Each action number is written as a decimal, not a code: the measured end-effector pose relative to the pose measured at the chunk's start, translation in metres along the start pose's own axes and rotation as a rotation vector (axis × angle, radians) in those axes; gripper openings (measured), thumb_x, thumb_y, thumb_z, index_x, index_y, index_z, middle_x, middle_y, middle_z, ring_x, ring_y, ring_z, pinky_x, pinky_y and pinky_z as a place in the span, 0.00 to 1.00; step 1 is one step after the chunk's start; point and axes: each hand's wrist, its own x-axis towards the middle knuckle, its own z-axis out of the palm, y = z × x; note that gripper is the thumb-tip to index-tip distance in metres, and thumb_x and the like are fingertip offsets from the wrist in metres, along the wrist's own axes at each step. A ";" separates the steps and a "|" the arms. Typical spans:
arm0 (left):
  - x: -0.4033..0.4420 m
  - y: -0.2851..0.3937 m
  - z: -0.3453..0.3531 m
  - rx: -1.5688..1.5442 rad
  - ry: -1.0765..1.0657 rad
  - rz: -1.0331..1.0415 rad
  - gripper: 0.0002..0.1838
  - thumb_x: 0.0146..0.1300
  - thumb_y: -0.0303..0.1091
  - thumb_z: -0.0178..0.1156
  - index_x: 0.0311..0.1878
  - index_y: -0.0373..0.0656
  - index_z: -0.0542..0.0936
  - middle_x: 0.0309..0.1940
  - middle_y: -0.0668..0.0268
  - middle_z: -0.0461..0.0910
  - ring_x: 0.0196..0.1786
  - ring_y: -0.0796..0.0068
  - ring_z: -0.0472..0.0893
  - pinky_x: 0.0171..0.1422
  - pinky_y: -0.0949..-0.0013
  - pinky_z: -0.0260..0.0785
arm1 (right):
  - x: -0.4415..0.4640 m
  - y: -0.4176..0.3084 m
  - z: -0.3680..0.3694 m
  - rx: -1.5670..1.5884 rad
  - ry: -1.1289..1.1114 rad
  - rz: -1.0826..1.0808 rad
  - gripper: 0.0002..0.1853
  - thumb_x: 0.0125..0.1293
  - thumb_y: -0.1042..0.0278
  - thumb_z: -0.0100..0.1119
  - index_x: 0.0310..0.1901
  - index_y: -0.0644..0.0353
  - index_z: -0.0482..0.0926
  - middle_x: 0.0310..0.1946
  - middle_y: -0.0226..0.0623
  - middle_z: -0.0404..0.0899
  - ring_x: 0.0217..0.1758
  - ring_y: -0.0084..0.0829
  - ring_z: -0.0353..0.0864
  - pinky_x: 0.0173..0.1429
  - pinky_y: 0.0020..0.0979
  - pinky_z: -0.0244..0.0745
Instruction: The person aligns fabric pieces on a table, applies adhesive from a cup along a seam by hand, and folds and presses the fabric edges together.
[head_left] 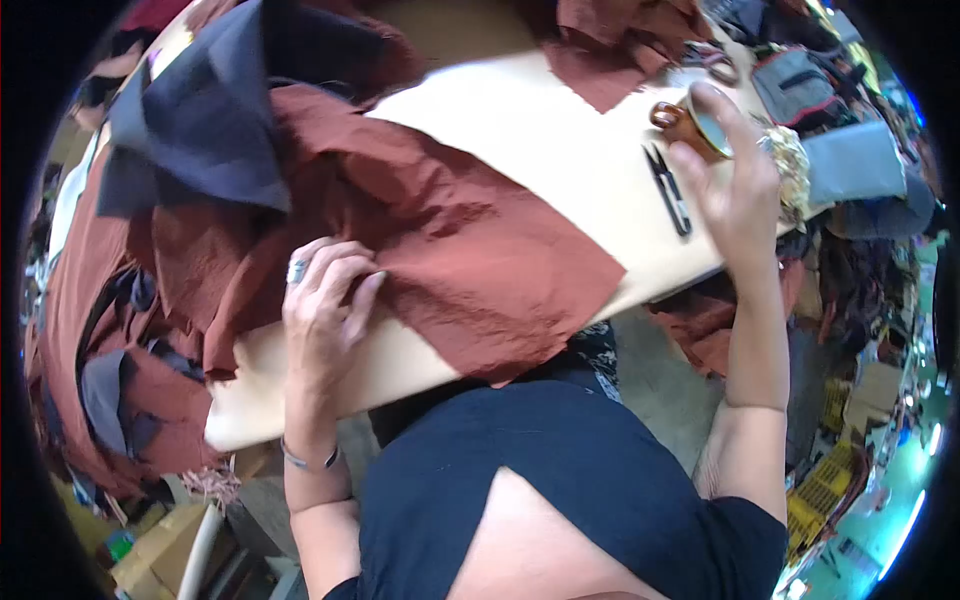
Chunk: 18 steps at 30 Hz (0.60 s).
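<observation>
My left hand, with a ring and a bracelet, has its fingers curled on a rust-red cloth, pinching a fold near its left part. The cloth lies across the pale table, one corner hanging over the near edge. My right hand is raised at the table's right side, thumb and index finger apart. Just beyond those fingers stands a brown cup with a pale inside; whether they touch it I cannot tell. Black thread snips lie on the table, left of my right hand.
Dark grey cloth is heaped over more rust-red fabric at the left. Another rust-red piece lies at the back. A grey pouch and a grey-blue box-like thing are at the right. A yellow crate stands lower right.
</observation>
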 end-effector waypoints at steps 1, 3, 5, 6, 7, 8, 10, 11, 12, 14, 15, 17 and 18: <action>0.002 0.002 -0.002 -0.058 -0.027 -0.025 0.07 0.50 0.27 0.66 0.32 0.42 0.78 0.37 0.62 0.79 0.47 0.58 0.77 0.54 0.61 0.66 | -0.007 -0.027 0.006 0.182 -0.100 0.036 0.27 0.55 0.60 0.67 0.55 0.62 0.73 0.48 0.46 0.77 0.52 0.44 0.77 0.51 0.37 0.73; 0.005 0.004 -0.004 -0.205 -0.069 -0.047 0.08 0.50 0.27 0.66 0.33 0.41 0.78 0.37 0.61 0.79 0.47 0.59 0.77 0.53 0.62 0.67 | -0.016 -0.081 0.025 0.273 -0.271 -0.205 0.30 0.51 0.52 0.67 0.52 0.63 0.75 0.45 0.47 0.78 0.48 0.44 0.78 0.54 0.41 0.71; 0.005 0.007 -0.007 -0.386 -0.079 -0.143 0.09 0.51 0.26 0.66 0.35 0.39 0.78 0.38 0.60 0.78 0.46 0.60 0.77 0.52 0.63 0.68 | -0.029 -0.118 0.045 0.240 -0.384 -0.280 0.34 0.50 0.47 0.66 0.55 0.61 0.73 0.51 0.49 0.74 0.54 0.46 0.73 0.59 0.45 0.66; 0.004 0.007 -0.010 -0.476 -0.057 -0.212 0.10 0.53 0.25 0.65 0.39 0.37 0.77 0.42 0.59 0.78 0.45 0.64 0.78 0.49 0.67 0.71 | -0.034 -0.128 0.058 0.243 -0.441 -0.267 0.34 0.52 0.43 0.63 0.55 0.59 0.73 0.55 0.46 0.73 0.58 0.46 0.70 0.63 0.45 0.63; 0.004 0.007 -0.014 -0.487 -0.035 -0.235 0.11 0.55 0.23 0.63 0.41 0.36 0.77 0.44 0.59 0.77 0.44 0.70 0.79 0.47 0.71 0.73 | -0.042 -0.132 0.072 0.238 -0.441 -0.293 0.30 0.52 0.48 0.64 0.52 0.59 0.75 0.54 0.45 0.73 0.58 0.45 0.70 0.62 0.45 0.63; 0.001 0.003 -0.015 -0.512 0.010 -0.271 0.10 0.55 0.22 0.62 0.42 0.37 0.77 0.45 0.60 0.77 0.44 0.71 0.79 0.46 0.72 0.73 | -0.046 -0.132 0.082 0.223 -0.379 -0.306 0.25 0.52 0.53 0.65 0.49 0.59 0.76 0.53 0.44 0.74 0.57 0.44 0.71 0.61 0.44 0.65; -0.009 -0.007 -0.017 -0.525 0.087 -0.334 0.10 0.57 0.22 0.61 0.43 0.37 0.77 0.44 0.60 0.77 0.42 0.73 0.79 0.44 0.73 0.73 | -0.044 -0.127 0.087 0.314 -0.355 -0.270 0.18 0.52 0.60 0.66 0.43 0.59 0.78 0.50 0.42 0.77 0.54 0.42 0.74 0.59 0.41 0.67; -0.012 -0.010 -0.020 -0.459 0.075 -0.310 0.10 0.57 0.21 0.61 0.43 0.37 0.77 0.44 0.60 0.77 0.42 0.73 0.79 0.45 0.73 0.73 | -0.038 -0.120 0.080 0.421 -0.393 -0.221 0.14 0.52 0.64 0.66 0.40 0.59 0.79 0.48 0.41 0.78 0.53 0.41 0.75 0.58 0.40 0.69; -0.015 -0.012 -0.023 -0.394 0.060 -0.285 0.10 0.57 0.21 0.61 0.43 0.37 0.77 0.44 0.60 0.78 0.42 0.73 0.79 0.45 0.73 0.74 | -0.028 -0.111 0.073 0.577 -0.393 -0.174 0.13 0.53 0.65 0.66 0.39 0.59 0.79 0.46 0.40 0.80 0.51 0.42 0.77 0.56 0.38 0.70; -0.018 -0.015 -0.024 -0.347 0.073 -0.263 0.12 0.57 0.20 0.60 0.45 0.37 0.77 0.43 0.61 0.78 0.43 0.72 0.79 0.46 0.73 0.74 | -0.008 -0.102 0.064 0.357 -0.302 -0.157 0.15 0.54 0.65 0.65 0.42 0.59 0.77 0.50 0.41 0.78 0.53 0.45 0.75 0.57 0.39 0.69; -0.015 -0.014 -0.023 -0.375 0.116 -0.286 0.13 0.57 0.20 0.60 0.46 0.38 0.77 0.43 0.61 0.78 0.43 0.72 0.79 0.46 0.72 0.74 | -0.001 -0.098 0.063 0.249 -0.254 -0.114 0.15 0.55 0.65 0.65 0.43 0.59 0.77 0.51 0.40 0.77 0.54 0.46 0.74 0.58 0.39 0.69; -0.002 -0.010 -0.023 -0.428 0.203 -0.332 0.14 0.57 0.19 0.60 0.48 0.39 0.77 0.42 0.62 0.79 0.43 0.72 0.80 0.45 0.72 0.74 | 0.001 -0.084 0.080 0.029 -0.230 -0.014 0.14 0.55 0.66 0.64 0.42 0.59 0.75 0.49 0.40 0.77 0.53 0.45 0.74 0.56 0.39 0.69; 0.004 -0.011 -0.025 -0.458 0.197 -0.329 0.16 0.59 0.20 0.59 0.50 0.40 0.76 0.40 0.62 0.79 0.43 0.74 0.80 0.43 0.72 0.74 | 0.002 -0.079 0.085 -0.080 -0.216 0.033 0.13 0.55 0.67 0.64 0.41 0.59 0.75 0.48 0.40 0.77 0.52 0.44 0.74 0.55 0.39 0.69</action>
